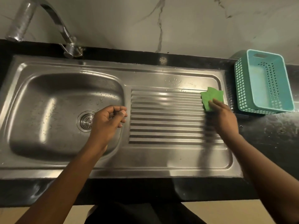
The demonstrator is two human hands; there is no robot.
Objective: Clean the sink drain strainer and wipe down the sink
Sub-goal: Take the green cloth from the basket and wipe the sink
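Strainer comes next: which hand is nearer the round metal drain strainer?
Left hand, hovering just right of the round metal drain strainer; right hand is far right, on the green scrub pad.

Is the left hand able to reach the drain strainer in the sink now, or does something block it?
Probably yes. The left hand hovers over the basin, curled and seemingly empty, right beside the drain strainer, partly covering it from view. Nothing lies between them. The right hand is busy with the green scrub pad on the drainboard.

Silver steel sink (68, 160) with a ribbed, striped draining board (166, 117); bright green scrub pad (210, 98); teal plastic basket (265, 81) with a grid of holes; glossy black counter (267, 136); white wall (186, 21) veined grey like marble
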